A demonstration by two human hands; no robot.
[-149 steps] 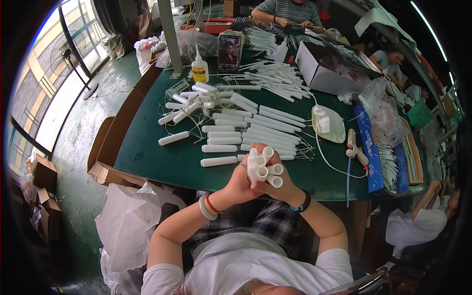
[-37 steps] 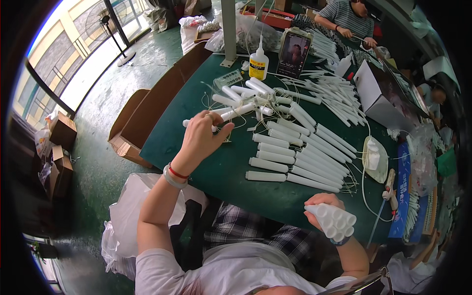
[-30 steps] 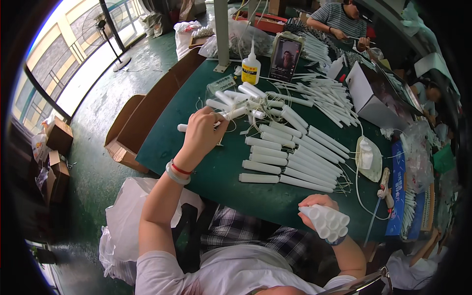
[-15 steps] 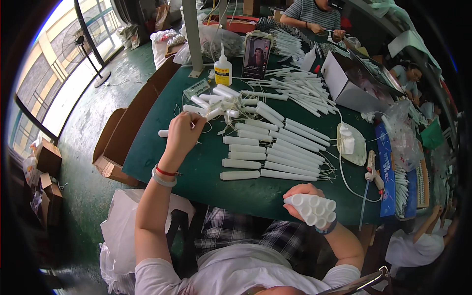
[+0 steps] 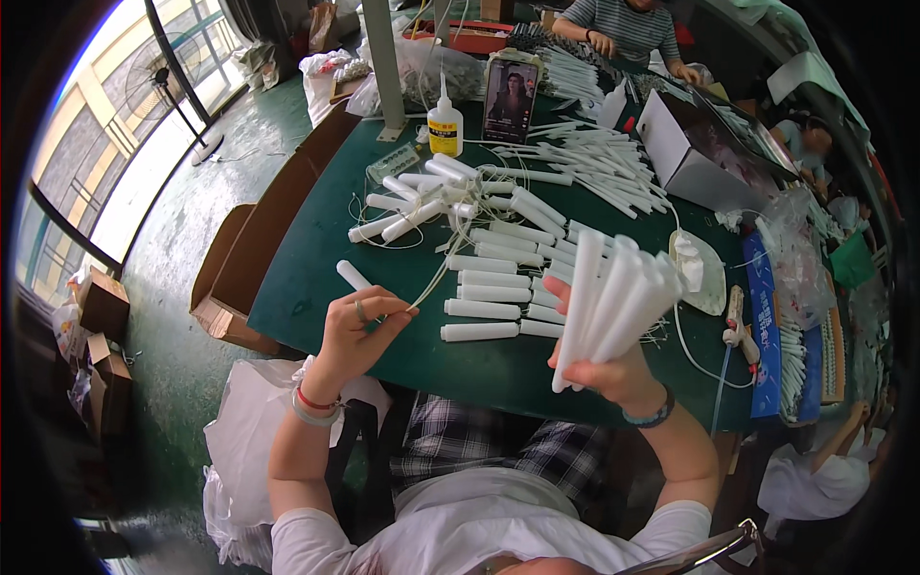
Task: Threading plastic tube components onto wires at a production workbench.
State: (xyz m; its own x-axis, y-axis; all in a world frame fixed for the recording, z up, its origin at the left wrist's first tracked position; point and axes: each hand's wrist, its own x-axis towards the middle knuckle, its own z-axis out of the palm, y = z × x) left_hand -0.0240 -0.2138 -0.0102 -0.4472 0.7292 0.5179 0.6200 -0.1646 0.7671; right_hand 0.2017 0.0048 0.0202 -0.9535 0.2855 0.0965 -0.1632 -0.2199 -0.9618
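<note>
Thumb and fingertips of my left hand (image 5: pixel 359 331) pinch a few thin pale wires (image 5: pixel 436 278). These wires run up to a tangled heap of short white tubes (image 5: pixel 412 220). A single short white tube (image 5: pixel 352 275) lies just beyond that hand. My right hand (image 5: pixel 618 376) is closed round a bundle of long white tubes (image 5: pixel 618 302), held tilted above the table. Beneath and left of the bundle, white tubes (image 5: pixel 479 332) lie in rows, joined end to end with longer ones. The bundle hides part of those rows.
Behind the heap stand a glue bottle (image 5: pixel 445 129) and a propped phone (image 5: pixel 510 101). Loose thin white sticks (image 5: pixel 604 168) spread at the back. To the right are a white box (image 5: pixel 685 153), a glue gun (image 5: pixel 736 331) and a blue carton (image 5: pixel 764 355). A co-worker (image 5: pixel 623 34) sits opposite.
My left hand came back from the heap toward me, drawing wires along. My right hand lifted and turned the tube bundle, so its long sides now show instead of its open ends.
</note>
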